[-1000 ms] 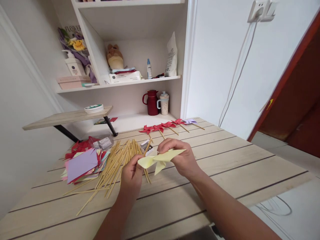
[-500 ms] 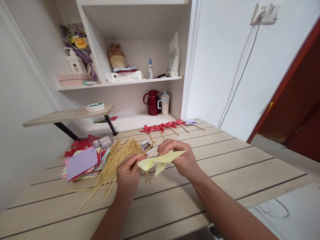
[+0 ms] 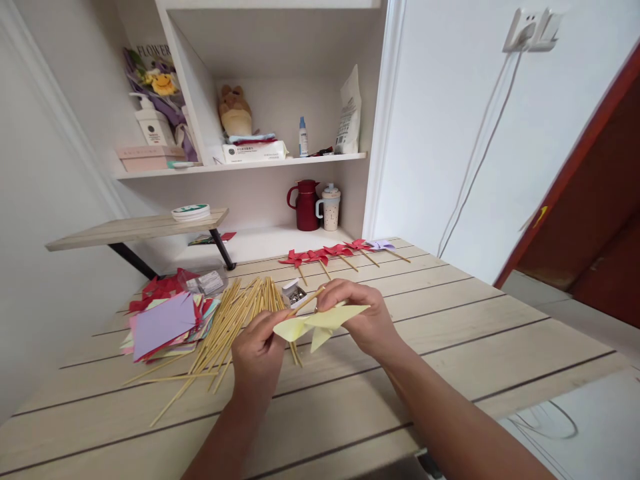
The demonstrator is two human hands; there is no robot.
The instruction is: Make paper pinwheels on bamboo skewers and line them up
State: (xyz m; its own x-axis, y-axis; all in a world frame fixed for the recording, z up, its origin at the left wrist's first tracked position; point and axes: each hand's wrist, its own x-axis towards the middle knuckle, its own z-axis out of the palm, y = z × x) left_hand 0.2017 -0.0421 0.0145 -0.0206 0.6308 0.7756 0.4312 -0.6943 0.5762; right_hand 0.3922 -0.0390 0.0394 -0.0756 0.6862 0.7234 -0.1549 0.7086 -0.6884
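Observation:
A pale yellow paper pinwheel (image 3: 327, 319) is pinched in the fingers of my right hand (image 3: 357, 310), its folded blades spreading toward my left hand. Closed around a thin wooden stick (image 3: 307, 301) is my left hand (image 3: 259, 347); the stick's tip points up and right, close to my right fingertips behind the paper. Whether stick and pinwheel touch there, I cannot tell. Just beyond my hands sits a small open white box (image 3: 295, 293) of little metal pins. Many loose sticks (image 3: 240, 313) lie in a heap beside my left hand.
Stacked coloured paper sheets (image 3: 164, 327) lie at the left, near a clear plastic packet (image 3: 205, 281). Several red pinwheels (image 3: 325, 253) and a lilac pinwheel (image 3: 381, 245) line the table's far edge. A small raised wooden shelf (image 3: 135, 228) stands back left.
The stick in my left hand has shifted right and slightly down, its tip now against or near my right fingertips. The pin box shows more fully. My right hand has barely moved.

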